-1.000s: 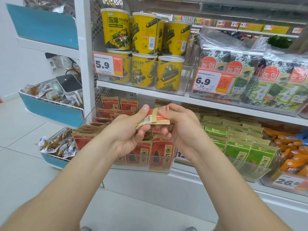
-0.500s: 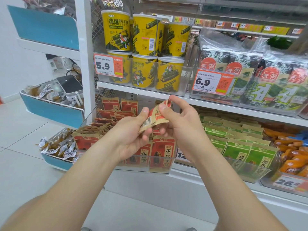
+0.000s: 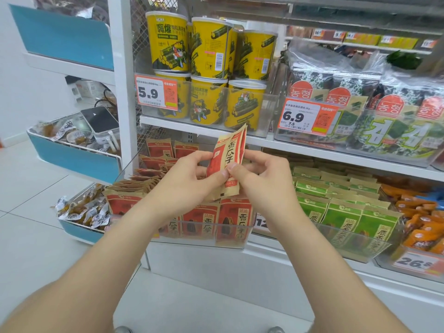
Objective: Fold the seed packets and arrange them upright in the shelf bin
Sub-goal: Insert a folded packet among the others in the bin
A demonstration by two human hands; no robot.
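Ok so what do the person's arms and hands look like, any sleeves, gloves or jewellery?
Both are bare: no gloves on the left hand or right hand, no rings, watch or bracelet showing. The forearms are uncovered to the frame's edge, so no sleeve is in view.

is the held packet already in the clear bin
No, the left hand and right hand pinch the red packet mid-air, outside the clear bin.

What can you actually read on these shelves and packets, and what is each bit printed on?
"5.9": left price tag.
"6.9", "7.5": middle price tag.
"26.": lower right price tag, last digit blurred.
"香瓜子": held seed packet.
"嗨爆": yellow can.
"농형": seaweed pack.
Small print and barcodes: unreadable.
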